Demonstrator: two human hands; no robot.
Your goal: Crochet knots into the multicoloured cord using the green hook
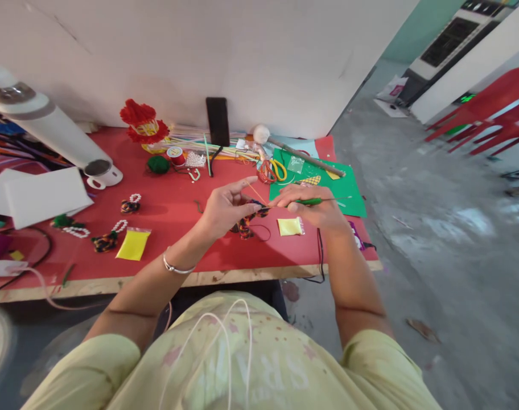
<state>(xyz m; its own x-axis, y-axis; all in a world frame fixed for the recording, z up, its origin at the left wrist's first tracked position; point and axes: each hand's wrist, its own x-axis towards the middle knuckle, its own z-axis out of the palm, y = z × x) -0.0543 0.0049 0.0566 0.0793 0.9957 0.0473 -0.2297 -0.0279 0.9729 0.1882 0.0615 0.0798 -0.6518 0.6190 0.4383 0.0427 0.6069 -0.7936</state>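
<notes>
My left hand (225, 209) pinches a small piece of dark multicoloured crochet work (245, 226), with orange and red flecks, that hangs just over the red table top. A thin orange strand of yarn (258, 192) runs from the raised left fingers down to the work. In my right hand (313, 208) is a crochet hook (309, 201) with a green grip, its shaft sticking out to the right. The hook's tip meets the work between both hands; whether it sits in a loop is too small to tell. A yellow packet (290, 226) lies below the right hand.
Scissors (278, 171) and a green sheet (349, 192) lie behind my hands. A phone (218, 121) leans on the wall. Left stand a white mug (103, 173) and a tall flask (50, 117). Beaded crochet pieces (104, 242) and another yellow packet (134, 244) lie nearer.
</notes>
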